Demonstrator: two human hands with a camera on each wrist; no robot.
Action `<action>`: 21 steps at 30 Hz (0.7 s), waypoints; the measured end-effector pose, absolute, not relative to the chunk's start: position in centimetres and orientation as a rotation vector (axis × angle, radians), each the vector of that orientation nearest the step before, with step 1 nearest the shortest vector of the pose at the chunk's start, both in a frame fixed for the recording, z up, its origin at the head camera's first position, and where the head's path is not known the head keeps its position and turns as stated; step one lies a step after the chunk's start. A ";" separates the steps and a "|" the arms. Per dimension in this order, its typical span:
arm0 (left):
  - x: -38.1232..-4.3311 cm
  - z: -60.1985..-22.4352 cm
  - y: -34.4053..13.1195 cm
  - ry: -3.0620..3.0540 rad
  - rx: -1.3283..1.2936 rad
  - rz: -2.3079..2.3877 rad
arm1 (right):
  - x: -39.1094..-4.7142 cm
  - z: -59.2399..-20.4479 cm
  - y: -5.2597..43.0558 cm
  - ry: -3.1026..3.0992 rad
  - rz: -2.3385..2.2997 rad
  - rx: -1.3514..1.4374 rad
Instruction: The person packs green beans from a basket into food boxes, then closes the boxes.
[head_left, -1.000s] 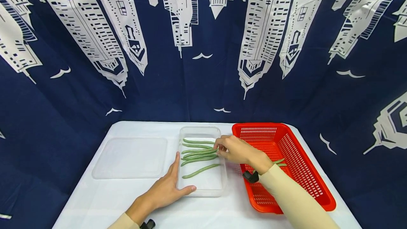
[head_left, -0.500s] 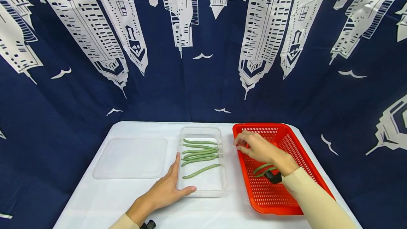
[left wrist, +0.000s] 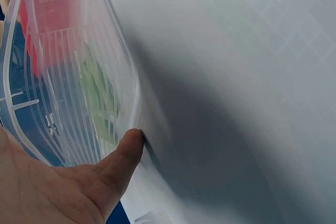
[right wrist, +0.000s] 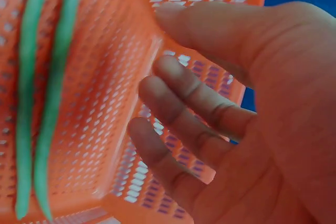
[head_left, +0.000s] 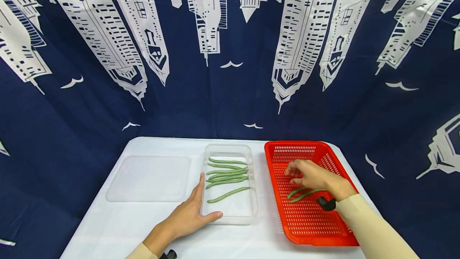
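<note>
My left hand (head_left: 185, 215) rests along the left side of a clear plastic container (head_left: 237, 210), its fingers straight and the thumb at the near corner. In the left wrist view the thumb (left wrist: 118, 163) touches the container's edge. Several green beans (head_left: 228, 196) lie crosswise inside it, most of them grouped toward the far half. Over a red slotted basket (head_left: 296, 225) hovers my right hand (head_left: 312, 175), fingers loosely bent and holding nothing. Two more green beans (right wrist: 52, 103) lie on the basket floor beside those fingers, partly covered by the hand in the head view.
A flat translucent lid (head_left: 149, 179) lies on the white table (head_left: 118, 227), left of the container. Behind the table hangs a dark blue cloth (head_left: 215, 103) with a white skyline print.
My right hand has left the beans in the container, moved right, and come down over the red basket. The left hand has stayed at the container's side.
</note>
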State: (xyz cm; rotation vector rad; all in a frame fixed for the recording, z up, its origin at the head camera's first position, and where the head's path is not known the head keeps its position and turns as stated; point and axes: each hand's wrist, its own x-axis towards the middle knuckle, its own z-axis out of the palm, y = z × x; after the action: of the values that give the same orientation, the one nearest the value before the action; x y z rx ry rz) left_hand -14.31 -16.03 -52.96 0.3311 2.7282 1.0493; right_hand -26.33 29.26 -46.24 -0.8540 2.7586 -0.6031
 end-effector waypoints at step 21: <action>-14.0 -52.9 -16.2 2.726 0.357 1.051 | -26.5 -49.6 33.1 2.618 -0.676 -0.774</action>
State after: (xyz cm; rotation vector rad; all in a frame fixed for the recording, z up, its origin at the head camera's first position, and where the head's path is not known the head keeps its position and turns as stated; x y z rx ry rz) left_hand -14.01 -16.21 -52.89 0.3571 2.7256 1.0508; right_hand -26.52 33.13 -49.56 -0.7736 2.6185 -0.6762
